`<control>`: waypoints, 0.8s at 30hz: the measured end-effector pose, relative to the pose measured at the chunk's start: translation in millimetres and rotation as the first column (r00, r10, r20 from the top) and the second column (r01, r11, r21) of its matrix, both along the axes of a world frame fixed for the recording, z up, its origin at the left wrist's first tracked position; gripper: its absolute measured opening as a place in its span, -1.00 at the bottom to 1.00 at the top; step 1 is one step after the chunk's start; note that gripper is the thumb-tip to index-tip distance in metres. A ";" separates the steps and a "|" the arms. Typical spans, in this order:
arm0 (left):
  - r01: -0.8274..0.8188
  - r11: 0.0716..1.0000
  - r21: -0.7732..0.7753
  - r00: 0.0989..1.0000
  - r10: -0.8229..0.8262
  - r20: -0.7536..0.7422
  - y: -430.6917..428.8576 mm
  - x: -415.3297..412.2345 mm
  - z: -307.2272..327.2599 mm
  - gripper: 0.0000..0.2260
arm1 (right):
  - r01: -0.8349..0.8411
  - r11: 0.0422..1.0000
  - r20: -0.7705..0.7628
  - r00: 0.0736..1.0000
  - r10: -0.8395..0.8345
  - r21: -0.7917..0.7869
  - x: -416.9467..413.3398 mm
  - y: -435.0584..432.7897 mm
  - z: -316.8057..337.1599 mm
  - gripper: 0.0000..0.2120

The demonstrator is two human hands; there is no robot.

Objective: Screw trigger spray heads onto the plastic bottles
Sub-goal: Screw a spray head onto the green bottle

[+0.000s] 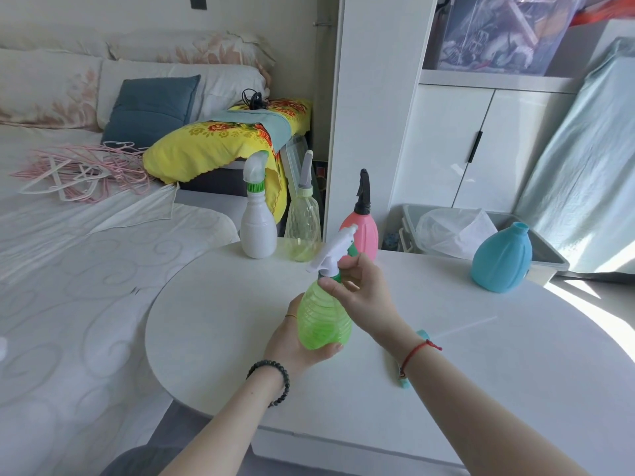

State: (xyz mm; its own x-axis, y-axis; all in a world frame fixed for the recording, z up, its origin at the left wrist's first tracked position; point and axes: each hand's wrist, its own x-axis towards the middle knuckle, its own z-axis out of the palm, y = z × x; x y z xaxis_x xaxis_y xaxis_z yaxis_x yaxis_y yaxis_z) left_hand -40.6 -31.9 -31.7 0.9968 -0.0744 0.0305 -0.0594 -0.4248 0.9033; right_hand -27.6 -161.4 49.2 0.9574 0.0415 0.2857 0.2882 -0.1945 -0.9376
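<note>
The green bottle [324, 317] is in your left hand [295, 341], lifted over the near middle of the round white table [446, 355] and leaning a little away from you; your palm cups its base and your fingers curl round the ribbed lower body, thumb tip showing at the bottom right; the white trigger spray head [331, 250] sits on its neck, nozzle pointing up and to the right, with the green collar [335, 277] just under it; your right hand [364, 286] pinches that collar, thumb across the front and the other fingers bent round the back, under the trigger; whether the thread has caught you cannot tell from here, and that is the main risk: with the bottle tilted the collar may go on crooked and cross-thread, so a hard turn would jam it or leave a gap that leaks; the thin ribbed wall looks soft, so a tight squeeze could dent it and let the bottle spin in your palm instead of the collar turning; your knuckles are close under the trigger, which could be pushed sideways and lever the head off line; at the far edge stand the white bottle [258, 231], the pale yellow bottle [303, 231] and the pink bottle [363, 231], all with heads fitted and packed close, so a wide elbow swing could topple them; the blue bottle [501, 261], well to the right, has an open neck and no head
</note>
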 end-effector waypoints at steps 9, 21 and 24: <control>-0.009 0.999 0.033 1.000 0.010 -0.019 0.0 -0.7 0.9 -0.29 | -0.093 0.993 0.014 0.995 0.095 -0.072 -0.2 -5.1 -5.8 -0.80; -0.024 1.000 0.006 1.000 0.024 -0.018 -0.9 -0.9 1.2 -0.30 | -0.113 0.993 -0.027 0.993 0.114 0.041 -6.7 -4.3 -9.9 -0.76; -0.021 1.000 -0.002 1.000 0.021 -0.014 -0.6 -2.2 1.8 -0.29 | -0.133 0.990 -0.044 0.990 0.135 0.034 -6.2 -6.3 -8.4 -0.60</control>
